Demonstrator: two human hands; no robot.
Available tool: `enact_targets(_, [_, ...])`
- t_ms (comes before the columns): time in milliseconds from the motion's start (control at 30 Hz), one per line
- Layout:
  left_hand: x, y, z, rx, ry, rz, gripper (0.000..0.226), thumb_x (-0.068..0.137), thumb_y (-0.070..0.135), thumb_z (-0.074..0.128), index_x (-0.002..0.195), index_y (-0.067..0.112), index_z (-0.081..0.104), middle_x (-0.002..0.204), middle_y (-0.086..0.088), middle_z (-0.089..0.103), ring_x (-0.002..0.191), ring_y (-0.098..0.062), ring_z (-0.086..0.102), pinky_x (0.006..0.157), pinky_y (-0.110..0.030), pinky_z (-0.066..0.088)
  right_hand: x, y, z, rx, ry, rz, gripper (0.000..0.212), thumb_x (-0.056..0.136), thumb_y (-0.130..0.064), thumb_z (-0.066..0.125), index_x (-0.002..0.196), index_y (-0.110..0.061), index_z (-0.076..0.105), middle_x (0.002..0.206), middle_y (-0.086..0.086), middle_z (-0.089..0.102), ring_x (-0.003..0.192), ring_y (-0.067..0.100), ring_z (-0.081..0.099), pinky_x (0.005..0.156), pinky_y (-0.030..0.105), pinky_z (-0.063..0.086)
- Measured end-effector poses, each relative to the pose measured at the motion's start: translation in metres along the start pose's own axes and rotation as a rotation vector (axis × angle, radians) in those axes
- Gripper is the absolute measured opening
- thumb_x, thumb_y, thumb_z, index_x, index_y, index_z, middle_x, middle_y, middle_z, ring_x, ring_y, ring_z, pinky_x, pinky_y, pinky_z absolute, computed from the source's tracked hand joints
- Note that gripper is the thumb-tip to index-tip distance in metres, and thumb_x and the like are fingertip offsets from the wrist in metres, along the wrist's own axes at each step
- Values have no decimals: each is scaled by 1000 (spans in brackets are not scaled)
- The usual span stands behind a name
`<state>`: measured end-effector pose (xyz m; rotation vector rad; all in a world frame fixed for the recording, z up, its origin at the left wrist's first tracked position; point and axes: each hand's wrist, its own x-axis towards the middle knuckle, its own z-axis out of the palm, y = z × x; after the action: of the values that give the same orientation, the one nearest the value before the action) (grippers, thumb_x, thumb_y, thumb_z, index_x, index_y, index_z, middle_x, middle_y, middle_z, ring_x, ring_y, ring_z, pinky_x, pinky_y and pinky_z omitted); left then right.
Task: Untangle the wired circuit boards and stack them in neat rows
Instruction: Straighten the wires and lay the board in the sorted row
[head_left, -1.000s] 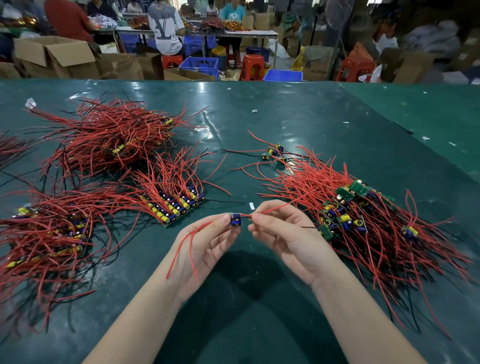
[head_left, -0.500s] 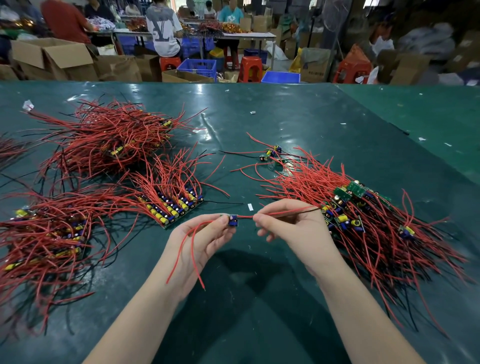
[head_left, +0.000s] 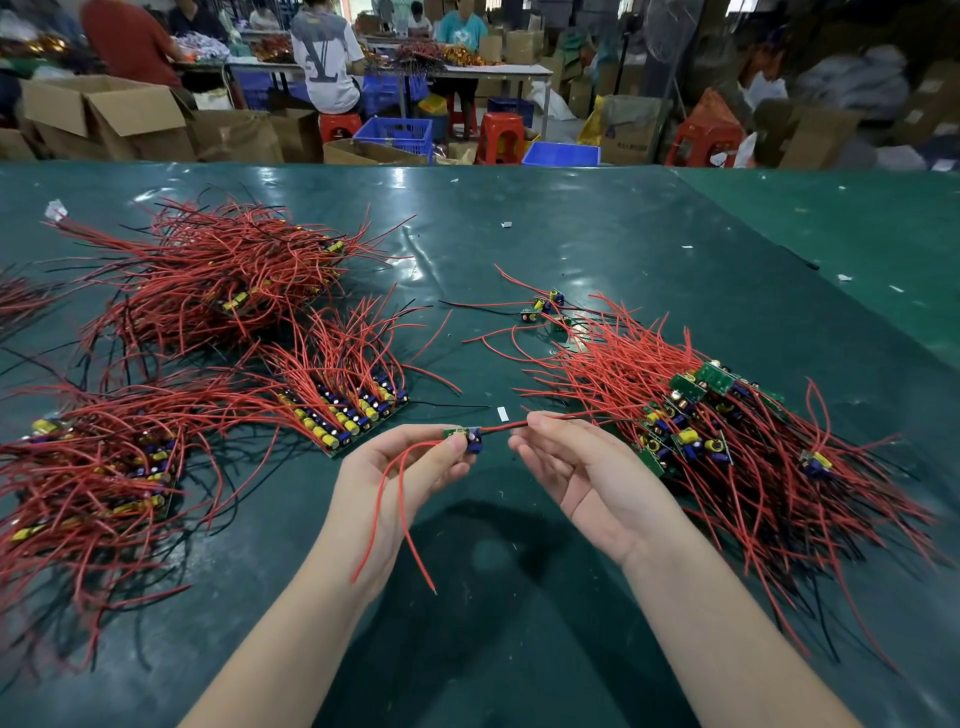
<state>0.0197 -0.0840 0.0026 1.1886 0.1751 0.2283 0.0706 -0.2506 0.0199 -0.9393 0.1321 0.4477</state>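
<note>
Head | left hand (head_left: 400, 478) pinches circuit board (head_left: 464, 437) | right hand (head_left: 582, 467) pinches its wire (head_left: 503, 427) (taut)

**Wired boards, sorted and unsorted**

One small green board (head_left: 464, 437) with red wires is held up near centre. A tangled heap (head_left: 717, 441) lies right. A neat row (head_left: 353, 410) lies left, with more piles (head_left: 208, 280) beyond it.

left hand (head_left: 402, 478): fingertips pinched, palm up | right hand (head_left: 587, 467): fingertips pinched, palm up
</note>
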Motion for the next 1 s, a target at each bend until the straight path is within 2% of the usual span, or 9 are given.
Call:
enact_targets(167, [0, 0, -1, 2, 16, 17, 16, 66, 20, 76, 81, 13, 78, 85, -17, 74, 79, -21, 72, 69, -17, 55, 1, 3, 2, 61, 28, 21, 7, 71, -10, 73, 67, -8, 78, 80, 11, 74, 75, 15, 73, 60, 16, 55])
enact_targets(367, [2, 1, 1, -145, 14, -27, 12, 68, 12, 72, 77, 8, 78, 82, -14, 74, 73, -18, 72, 67, -18, 55, -4, -1, 6, 150, 11, 84, 4, 65, -9, 76, 68, -7, 78, 76, 8, 73, 67, 11, 71, 53, 14, 53])
enact_targets(567, [3, 3, 1, -201, 21, -84, 28, 65, 13, 71, 88, -2, 71, 82, -13, 74, 71, -15, 72, 63, -16, 55, -8, -1, 10, 190, -96, 148, 14, 53, -12, 79, 67, -10, 77, 71, 5, 73, 61, 9, 70, 49, 13, 52])
enact_targets(700, [5, 3, 0, -206, 41, -76, 14, 65, 10, 71, 75, 3, 77, 81, -15, 74, 70, -17, 72, 62, -17, 55, -3, -2, 6, 105, -5, 39, 10, 62, -15, 76, 70, -11, 79, 76, 7, 74, 67, 11, 71, 52, 14, 53])
enact_targets(833, [7, 3, -1, -198, 46, -40, 9, 65, 9, 70, 70, 7, 78, 79, -13, 74, 68, -18, 72, 62, -17, 55, 2, -5, 1, 129, 85, -86, 7, 71, -12, 72, 67, -11, 78, 76, 6, 74, 66, 10, 71, 54, 14, 53])
enact_targets(900, [7, 4, -2, -208, 59, -37, 9, 65, 9, 70, 69, 6, 77, 78, -13, 74, 68, -18, 72, 62, -17, 55, 3, -7, -1, 163, 103, -82, 10, 74, -10, 72, 66, -11, 78, 75, 6, 74, 64, 8, 70, 53, 13, 53])
enact_targets(967, [7, 4, -2, -225, 73, -55, 9, 64, 8, 70, 69, 5, 77, 77, -14, 74, 68, -18, 72, 61, -17, 55, 2, -10, 0, 253, 66, -9, 3, 67, -10, 74, 67, -9, 77, 73, 5, 73, 60, 7, 69, 49, 12, 52])
enact_targets(1000, [7, 4, -2, -235, 83, -71, 9, 65, 8, 70, 69, 4, 76, 77, -14, 74, 67, -18, 72, 60, -16, 55, 0, -10, 1, 319, 15, 38, 8, 61, -9, 78, 69, -8, 77, 73, 5, 72, 58, 6, 68, 46, 12, 51])
